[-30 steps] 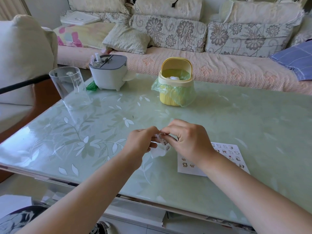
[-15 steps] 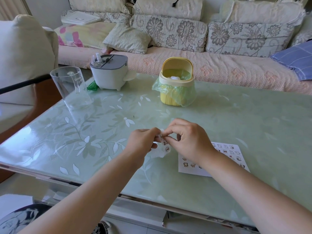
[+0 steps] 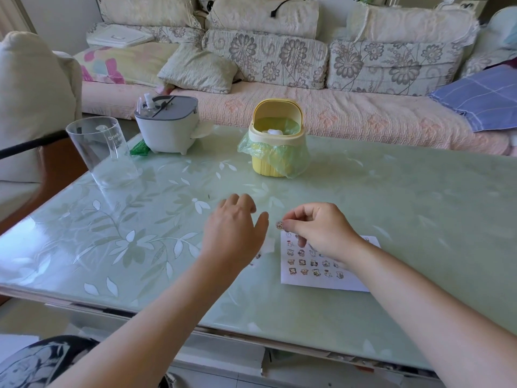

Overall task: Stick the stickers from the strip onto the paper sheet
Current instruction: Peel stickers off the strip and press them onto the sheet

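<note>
Progress well under way, judging by the paper sheet toward the near edge of the table. Three rows of about five small stickers each already stuck down, at least two more above them, others possibly hidden under the right hand. One peeled sticker pinched between that hand's thumb and forefinger, just over the sheet's far left corner, not yet pressed on.

Left hand gripping nothing, fingers relaxed and slightly spread, over the one strip just left of the sheet; contact impossible to tell. Strip mostly covered, so no count of what remains, though a couple of stickers seem to show at its near end.

Toward the far edge: one yellow mini bin, one white storage box. By the left edge: one clear cup.
</note>
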Demonstrator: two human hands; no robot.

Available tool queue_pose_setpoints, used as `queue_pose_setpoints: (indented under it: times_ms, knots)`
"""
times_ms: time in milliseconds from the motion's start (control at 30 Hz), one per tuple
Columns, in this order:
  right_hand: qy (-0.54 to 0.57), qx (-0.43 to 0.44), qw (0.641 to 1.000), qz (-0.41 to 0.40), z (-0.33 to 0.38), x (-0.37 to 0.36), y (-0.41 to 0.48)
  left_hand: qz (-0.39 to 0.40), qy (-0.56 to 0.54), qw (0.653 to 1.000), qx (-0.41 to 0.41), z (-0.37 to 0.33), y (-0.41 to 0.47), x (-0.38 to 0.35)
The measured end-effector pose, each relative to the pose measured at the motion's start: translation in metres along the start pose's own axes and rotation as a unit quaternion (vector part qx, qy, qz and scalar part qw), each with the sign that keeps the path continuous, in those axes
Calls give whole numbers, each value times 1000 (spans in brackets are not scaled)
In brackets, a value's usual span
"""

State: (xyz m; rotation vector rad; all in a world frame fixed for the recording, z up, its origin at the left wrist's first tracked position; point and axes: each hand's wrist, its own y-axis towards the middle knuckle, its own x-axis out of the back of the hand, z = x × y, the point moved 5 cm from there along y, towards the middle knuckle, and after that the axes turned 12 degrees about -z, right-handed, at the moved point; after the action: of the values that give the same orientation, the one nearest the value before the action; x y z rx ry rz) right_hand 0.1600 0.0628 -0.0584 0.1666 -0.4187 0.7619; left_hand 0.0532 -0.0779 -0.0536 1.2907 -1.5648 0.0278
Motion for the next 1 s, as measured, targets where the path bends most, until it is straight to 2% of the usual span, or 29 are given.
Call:
queue_pose_setpoints:
  times_ms: [133, 467, 767, 1000]
  knots:
    - [-22, -38, 999, 8, -11, 21, -5, 14, -76, 990, -114, -32, -7, -5]
    - [-88, -105, 991, -3, -64, 85, -25, 205, -130, 933, -266, -75, -56, -55]
    - [-130, -101, 986, 12, -83, 97, -34, 222, -132, 923, -286, -84, -67, -68]
    - [-176, -89, 980, -9, -90, 94, -32, 244, -119, 920, -283, -83, -66, -75]
